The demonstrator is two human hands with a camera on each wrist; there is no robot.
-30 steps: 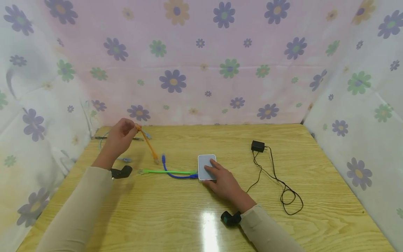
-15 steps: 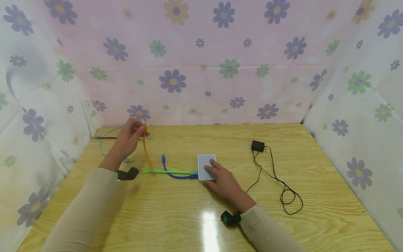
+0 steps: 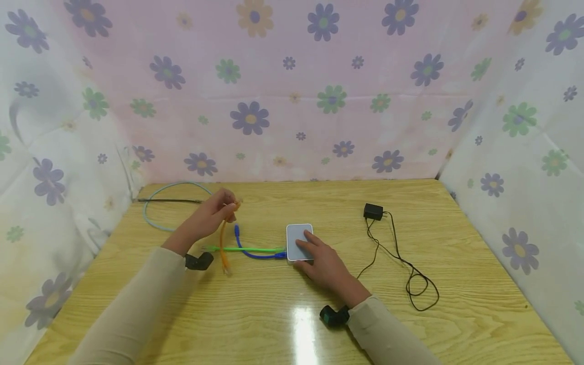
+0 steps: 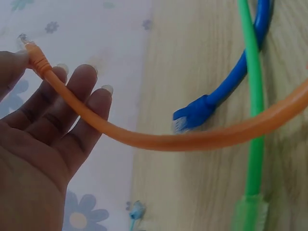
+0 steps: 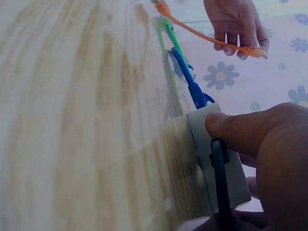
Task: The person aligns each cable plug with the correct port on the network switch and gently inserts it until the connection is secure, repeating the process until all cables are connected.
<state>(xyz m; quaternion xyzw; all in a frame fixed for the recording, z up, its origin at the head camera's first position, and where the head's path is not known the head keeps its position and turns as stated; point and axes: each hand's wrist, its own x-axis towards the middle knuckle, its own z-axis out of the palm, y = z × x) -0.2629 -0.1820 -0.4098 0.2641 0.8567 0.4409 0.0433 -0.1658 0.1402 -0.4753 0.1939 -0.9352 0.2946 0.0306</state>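
Observation:
My left hand point(image 3: 207, 219) pinches an orange Ethernet cable point(image 4: 159, 142) close to one plug, between thumb and fingers. Its other end hangs down, crossing in front of a green Ethernet cable point(image 3: 246, 249) in the head view. My right hand point(image 3: 326, 263) holds a small white network box point(image 3: 296, 234), fingers on its top and thumb point(image 5: 231, 126) against its near side. A blue Ethernet cable point(image 3: 260, 257) runs into the left side of the box, and the green one reaches that side too. A thin black power cord point(image 5: 221, 178) enters the near side beside my thumb.
A black power adapter point(image 3: 373, 212) with a loosely looped cord lies to the right. At the back left are a light-blue cable point(image 3: 157, 225) in a wide curve and a short black cable point(image 3: 166, 201). Flowered cloth point(image 3: 274, 126) walls the wooden table point(image 3: 456, 243) at back and sides.
My left hand has brought the orange cable rightward and nearer, from the back left to above the green cable. The right hand and the white box have stayed in place.

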